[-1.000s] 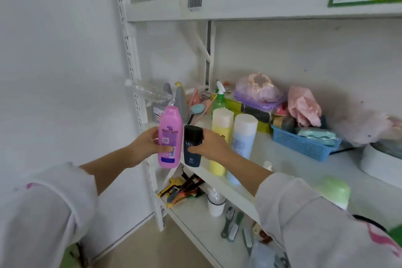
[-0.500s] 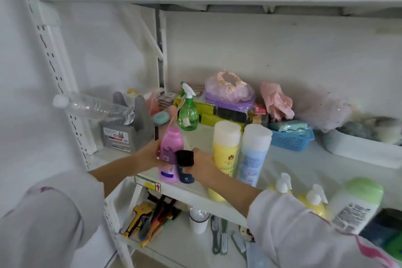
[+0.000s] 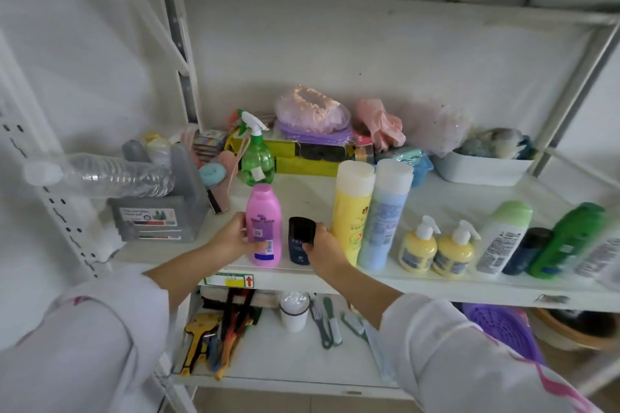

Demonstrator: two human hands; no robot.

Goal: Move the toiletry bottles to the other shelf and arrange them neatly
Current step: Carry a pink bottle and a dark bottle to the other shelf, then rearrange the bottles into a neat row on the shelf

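Both hands are at the front edge of the middle shelf [image 3: 436, 282], toward its left end. The left hand [image 3: 231, 241] is wrapped round the lower part of the pink bottle [image 3: 263, 225], which stands upright on the shelf close to the front edge. The right hand [image 3: 323, 246] grips the small dark bottle [image 3: 300, 240] from its right side, thumb across the front; that bottle also stands upright, just beside the pink one with a narrow gap between them.

Right of the dark bottle, along the same front edge, runs a row: a tall yellow bottle [image 3: 352, 208] touching a tall pale blue bottle [image 3: 385, 211], then two small yellow pump bottles [image 3: 417, 245] side by side, a white bottle with a light green cap [image 3: 503, 238], a dark blue bottle [image 3: 526, 251] and a green bottle [image 3: 567, 241]. Something more stands at the far right end, but it is too blurred to tell what.

Behind the pink bottle, nearer the back, stands a green spray bottle [image 3: 256, 157]. At the shelf's left end sits a grey caddy [image 3: 157, 211] with a clear plastic water bottle [image 3: 100, 173] lying across its top. Along the back edge are a pink shower cap [image 3: 312, 111] on boxes and a white tub [image 3: 483, 168] toward the right corner.

On the shelf below lie brushes [image 3: 330, 322] and a small white cup [image 3: 294, 308].
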